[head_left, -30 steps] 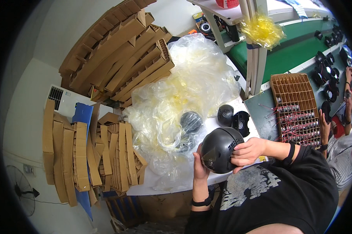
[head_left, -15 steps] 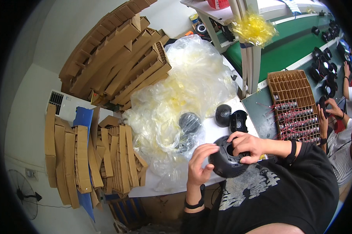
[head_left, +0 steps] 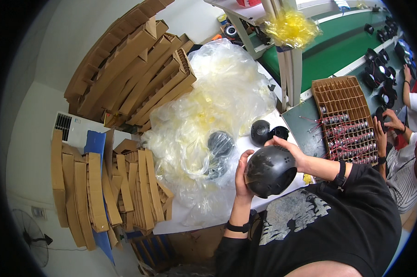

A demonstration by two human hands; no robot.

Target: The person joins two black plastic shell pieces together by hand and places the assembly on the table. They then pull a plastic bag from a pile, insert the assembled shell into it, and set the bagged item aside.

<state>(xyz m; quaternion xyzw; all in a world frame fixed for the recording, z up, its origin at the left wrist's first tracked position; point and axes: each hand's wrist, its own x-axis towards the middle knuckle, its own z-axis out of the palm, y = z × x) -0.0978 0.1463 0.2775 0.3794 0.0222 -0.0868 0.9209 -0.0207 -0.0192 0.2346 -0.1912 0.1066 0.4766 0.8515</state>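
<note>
Between my two hands is a rounded black plastic housing (head_left: 269, 171), its smooth curved side facing up and a dark opening at its right edge. My left hand (head_left: 242, 176) is wrapped round its left side. On the far right side, my right hand (head_left: 289, 148) grips it, with the fingers partly hidden behind the housing. Just beyond it, a round black part with a perforated face (head_left: 260, 131) lies on the white table (head_left: 248, 148). A hollow black shell (head_left: 279, 133) sits beside that part, partly covered by my right hand.
Clear and yellowish plastic film (head_left: 204, 115) covers much of the table, with dark round parts under it. Cardboard dividers (head_left: 120, 69) are stacked at left. A partitioned box (head_left: 344, 120) holds wired metal parts. Co-workers sit at right by a green conveyor (head_left: 333, 60).
The housing has been turned over, so its smooth dome now shows instead of the side with the opening and fittings. Both hands have shifted to hold its sides.
</note>
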